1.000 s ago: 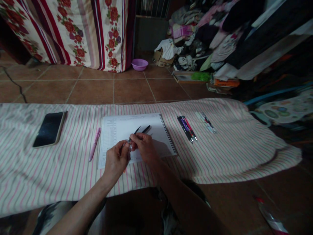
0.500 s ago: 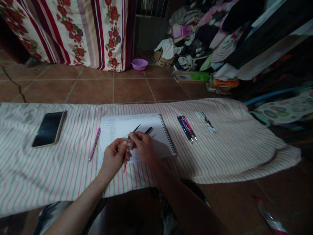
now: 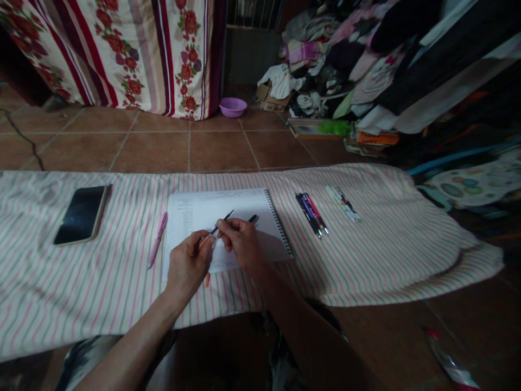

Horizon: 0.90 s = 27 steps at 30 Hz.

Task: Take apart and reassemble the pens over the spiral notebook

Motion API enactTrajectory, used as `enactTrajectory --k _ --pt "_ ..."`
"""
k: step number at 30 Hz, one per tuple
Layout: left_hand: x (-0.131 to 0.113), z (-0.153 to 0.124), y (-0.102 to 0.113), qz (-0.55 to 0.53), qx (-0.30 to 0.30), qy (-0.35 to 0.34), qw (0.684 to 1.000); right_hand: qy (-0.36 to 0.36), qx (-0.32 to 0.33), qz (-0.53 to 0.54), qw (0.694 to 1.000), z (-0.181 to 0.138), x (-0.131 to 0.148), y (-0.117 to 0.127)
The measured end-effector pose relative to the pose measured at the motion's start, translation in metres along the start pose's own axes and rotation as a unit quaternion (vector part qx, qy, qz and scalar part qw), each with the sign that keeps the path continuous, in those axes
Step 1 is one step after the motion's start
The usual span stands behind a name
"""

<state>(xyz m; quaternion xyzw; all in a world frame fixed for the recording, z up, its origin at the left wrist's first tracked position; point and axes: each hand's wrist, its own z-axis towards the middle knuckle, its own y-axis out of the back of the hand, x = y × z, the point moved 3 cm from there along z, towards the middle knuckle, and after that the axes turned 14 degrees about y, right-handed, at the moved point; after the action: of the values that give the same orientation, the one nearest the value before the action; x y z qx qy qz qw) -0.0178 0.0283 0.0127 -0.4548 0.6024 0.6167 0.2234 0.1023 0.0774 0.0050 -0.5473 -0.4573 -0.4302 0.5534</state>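
The thin dark stick (image 3: 229,215), perhaps a pen refill, slants above the page of the notebook (image 3: 228,200), its pointed end up and away from the person; the right hand (image 3: 241,240) pinches it between thumb and forefinger, the other fingers curled under; the left hand (image 3: 188,262) has thumb and forefinger pressed together at its lower end, with a small orange piece (image 3: 204,239) showing at the fingertips; whether that piece is joined to the stick or only lies against it, I cannot tell.

The likeliest trouble, as I judge it, is a slip: both grips rest on fingertips alone, and the stick looks narrow and smooth, so uneven pressure could send it sliding or flicking out; if the two hands pull out of line, the stick could bend; if the point brushes the paper, it might leave a mark, should it carry ink.

Loose parts are a second risk; an orange bit (image 3: 207,280) lies on the striped cloth (image 3: 378,244) just beyond the notebook's near edge, beneath the hands, where a wrist could knock it toward the table's edge; a black pen (image 3: 253,218) lies on the page behind the right hand, partly hidden, and a backward nudge of the knuckles could roll it; the pink pen (image 3: 157,240), left of the notebook, seems safer, well apart from both hands.
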Motion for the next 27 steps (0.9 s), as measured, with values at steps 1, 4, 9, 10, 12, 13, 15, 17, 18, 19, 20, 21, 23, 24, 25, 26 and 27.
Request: enactTrajectory --k 1,4,9,10,12,13,15,17,18,19,20,21,23,24,25,26,27 --pt "0.0 0.0 -0.001 -0.006 0.002 0.003 1.0 -0.003 0.001 -0.009 1.0 -0.001 0.001 0.0" --pt "0.002 -0.002 -0.005 -0.047 0.026 0.032 0.998 -0.008 -0.009 -0.023 1.0 -0.003 0.004 -0.002" --pt "0.004 -0.002 -0.012 -0.174 0.107 0.101 0.974 -0.008 -0.018 -0.011 1.0 -0.003 0.003 -0.002" --pt "0.003 -0.002 -0.012 -0.196 0.124 0.11 0.966 -0.007 -0.015 -0.007 1.0 -0.003 0.003 -0.002" --pt "-0.001 -0.001 -0.01 -0.236 0.156 0.131 0.95 -0.001 -0.009 0.001 1.0 -0.002 0.003 -0.002" --pt "-0.003 -0.001 -0.01 -0.258 0.171 0.144 0.94 0.003 -0.005 0.005 1.0 -0.002 0.004 -0.002" --pt "-0.006 -0.001 -0.009 -0.306 0.199 0.17 0.915 0.008 0.004 0.011 1.0 -0.002 0.004 -0.003" --pt "-0.007 -0.001 -0.009 -0.346 0.216 0.185 0.894 0.009 0.007 0.014 1.0 -0.002 0.004 -0.004" --pt "-0.006 0.0 -0.009 -0.352 0.215 0.186 0.892 0.01 0.007 0.012 1.0 -0.002 0.004 -0.004" --pt "-0.005 0.001 -0.01 -0.347 0.207 0.183 0.896 0.01 0.007 0.009 1.0 -0.002 0.004 -0.005" --pt "-0.002 0.002 -0.009 -0.331 0.191 0.176 0.907 0.012 0.01 0.004 1.0 -0.003 0.004 -0.006" --pt "0.0 0.003 -0.009 -0.306 0.167 0.166 0.922 0.014 0.015 0.0 1.0 -0.003 0.004 -0.006" --pt "0.005 0.005 -0.009 -0.264 0.131 0.145 0.944 0.018 0.038 -0.01 0.999 -0.003 0.003 -0.007" --pt "0.007 0.005 -0.009 -0.248 0.12 0.137 0.951 0.019 0.047 -0.013 0.999 -0.004 0.002 -0.007" --pt "0.009 0.004 -0.009 -0.238 0.115 0.13 0.956 0.02 0.053 -0.016 0.998 -0.004 0.001 -0.007" --pt "0.01 0.004 -0.01 -0.231 0.113 0.127 0.958 0.019 0.054 -0.018 0.998 -0.004 0.001 -0.006" --pt "0.011 0.003 -0.011 -0.228 0.113 0.127 0.959 0.016 0.051 -0.017 0.998 -0.003 0.0 -0.005"
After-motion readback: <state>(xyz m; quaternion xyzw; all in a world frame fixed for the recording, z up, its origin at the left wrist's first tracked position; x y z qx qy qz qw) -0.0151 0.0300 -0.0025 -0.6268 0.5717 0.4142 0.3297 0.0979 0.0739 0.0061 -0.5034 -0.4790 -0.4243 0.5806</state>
